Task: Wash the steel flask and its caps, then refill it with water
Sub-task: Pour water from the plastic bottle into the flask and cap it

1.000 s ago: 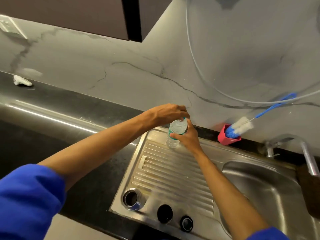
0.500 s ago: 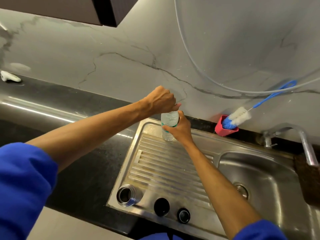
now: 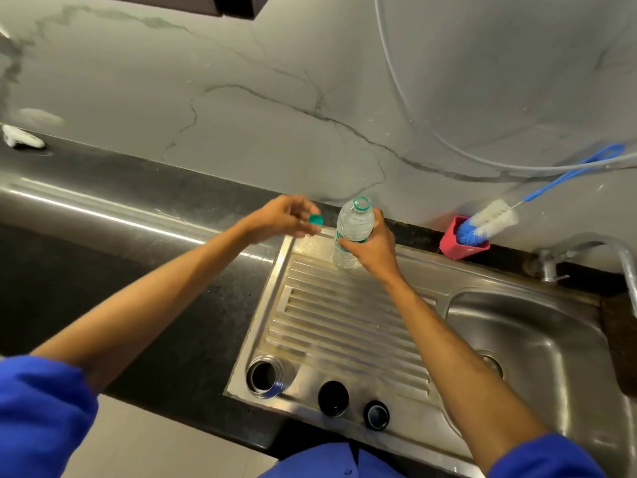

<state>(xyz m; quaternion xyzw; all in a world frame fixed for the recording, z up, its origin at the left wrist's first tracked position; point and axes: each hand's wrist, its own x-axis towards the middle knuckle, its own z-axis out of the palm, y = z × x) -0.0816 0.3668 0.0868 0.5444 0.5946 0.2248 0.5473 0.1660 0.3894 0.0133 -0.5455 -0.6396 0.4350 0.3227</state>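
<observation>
Here the right hand (image 3: pixel 370 244) is gripping a clear water bottle (image 3: pixel 352 232) around its middle, fingers and thumb curled round it, and the bottle is standing roughly upright at the far end of the drainboard (image 3: pixel 344 315), its open mouth pointing up and leaning slightly toward the wall. The left hand (image 3: pixel 284 219) is hovering just beside the bottle's neck, pinching a small green cap (image 3: pixel 315 219) between its fingertips, so that hand is busy with the cap and nothing else. The flask (image 3: pixel 264 376) is standing upright at the near left corner of the drainboard, mouth open and facing up, well apart from both hands and closer to the person's body than the bottle is. Just to its right two dark caps (image 3: pixel 333 397) are sitting in a row along the near edge. The relation that matters is this: the flask is lying toward the person and a little left of the right hand, and both long axes are vertical. Judging from that, the washing looks done and the refill is starting; the right hand would be carrying the bottle back toward the body and tipping its mouth down over the flask's opening, a narrow target where water could spill.
</observation>
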